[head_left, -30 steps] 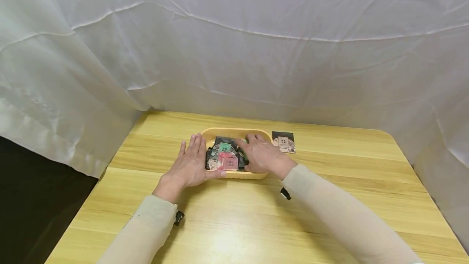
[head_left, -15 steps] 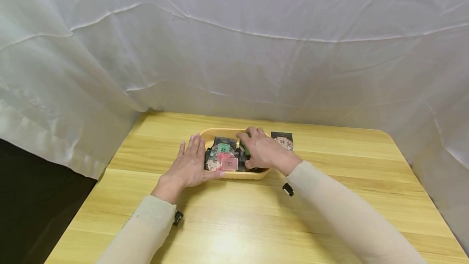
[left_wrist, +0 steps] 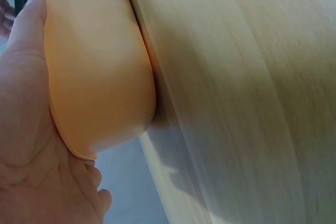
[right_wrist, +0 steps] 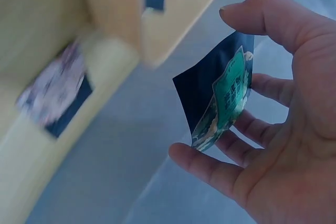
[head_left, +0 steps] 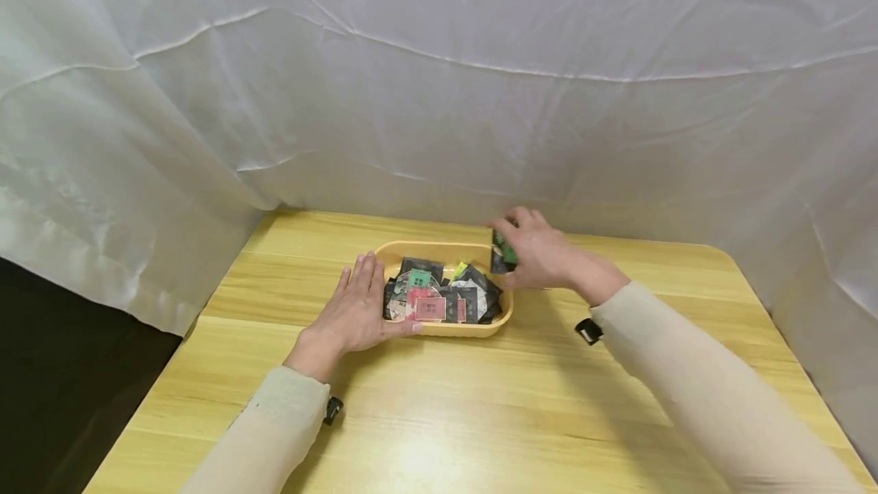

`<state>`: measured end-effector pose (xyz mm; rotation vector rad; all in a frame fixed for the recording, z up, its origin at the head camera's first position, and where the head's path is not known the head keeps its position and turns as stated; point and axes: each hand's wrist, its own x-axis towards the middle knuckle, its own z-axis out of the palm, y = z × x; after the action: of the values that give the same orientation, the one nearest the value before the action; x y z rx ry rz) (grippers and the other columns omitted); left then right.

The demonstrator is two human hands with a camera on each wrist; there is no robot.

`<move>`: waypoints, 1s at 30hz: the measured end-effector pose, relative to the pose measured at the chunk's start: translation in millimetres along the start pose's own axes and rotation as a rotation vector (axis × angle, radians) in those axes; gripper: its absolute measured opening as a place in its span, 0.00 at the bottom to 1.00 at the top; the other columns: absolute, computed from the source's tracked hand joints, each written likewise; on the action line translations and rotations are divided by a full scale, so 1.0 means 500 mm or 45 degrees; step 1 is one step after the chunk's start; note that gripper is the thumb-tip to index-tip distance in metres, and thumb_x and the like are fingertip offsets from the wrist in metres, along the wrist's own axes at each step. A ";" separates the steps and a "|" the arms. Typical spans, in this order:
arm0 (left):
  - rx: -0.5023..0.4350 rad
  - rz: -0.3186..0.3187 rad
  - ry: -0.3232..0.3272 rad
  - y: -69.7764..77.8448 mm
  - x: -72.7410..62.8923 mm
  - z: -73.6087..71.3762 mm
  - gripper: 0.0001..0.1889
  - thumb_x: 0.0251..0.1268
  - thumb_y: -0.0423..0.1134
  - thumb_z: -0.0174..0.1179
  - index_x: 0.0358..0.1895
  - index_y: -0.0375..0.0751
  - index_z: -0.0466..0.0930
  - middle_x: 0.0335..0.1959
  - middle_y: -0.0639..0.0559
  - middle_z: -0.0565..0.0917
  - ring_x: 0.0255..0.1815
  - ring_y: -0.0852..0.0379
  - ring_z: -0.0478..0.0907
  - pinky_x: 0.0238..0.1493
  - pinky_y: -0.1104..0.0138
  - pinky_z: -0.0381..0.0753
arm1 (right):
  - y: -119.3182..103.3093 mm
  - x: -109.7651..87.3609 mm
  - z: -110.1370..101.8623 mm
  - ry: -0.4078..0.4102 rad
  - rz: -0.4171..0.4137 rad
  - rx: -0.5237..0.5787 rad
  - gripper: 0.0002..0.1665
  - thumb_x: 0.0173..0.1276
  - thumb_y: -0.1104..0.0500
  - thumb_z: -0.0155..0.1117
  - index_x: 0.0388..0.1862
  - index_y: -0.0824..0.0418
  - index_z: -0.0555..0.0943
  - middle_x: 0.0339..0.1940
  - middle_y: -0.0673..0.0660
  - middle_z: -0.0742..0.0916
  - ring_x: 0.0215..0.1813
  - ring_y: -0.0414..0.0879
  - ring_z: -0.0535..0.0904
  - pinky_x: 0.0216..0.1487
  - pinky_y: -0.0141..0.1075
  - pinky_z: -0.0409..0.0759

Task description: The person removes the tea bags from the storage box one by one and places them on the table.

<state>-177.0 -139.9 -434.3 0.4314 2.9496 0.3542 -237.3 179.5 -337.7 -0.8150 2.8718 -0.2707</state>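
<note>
A yellow plastic basket stands on the table, holding several flat black sachets with pink, green and pale labels. My left hand rests against the basket's left end, fingers straight, thumb lying along the front rim; the left wrist view shows the palm beside the basket wall. Just above the basket's right end, my right hand holds a black sachet with a green label by its edges, between thumb and fingers. Another sachet, dark with a pale print, lies on the table; my right hand hides it in the head view.
The wood-grain table extends in front of the basket and to its right. A pale cloth curtain hangs behind the table and along the sides. Black camera straps sit at both wrists.
From inside the basket, my right hand has risen and moved right, lifting out the green-labelled sachet. Other sachets at the basket's right end now show. My left hand stays in place.
</note>
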 end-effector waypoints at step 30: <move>-0.013 0.002 -0.003 -0.025 -0.013 -0.003 0.71 0.58 0.85 0.53 0.85 0.29 0.38 0.87 0.33 0.33 0.89 0.37 0.32 0.88 0.46 0.37 | 0.254 -0.035 0.055 -0.238 0.206 0.007 0.50 0.62 0.59 0.76 0.82 0.60 0.64 0.77 0.79 0.65 0.76 0.81 0.60 0.65 0.77 0.72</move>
<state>-174.4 -153.6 -435.5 0.4321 2.9443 0.3690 -281.7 291.6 -389.8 -0.5694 2.7386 -0.1732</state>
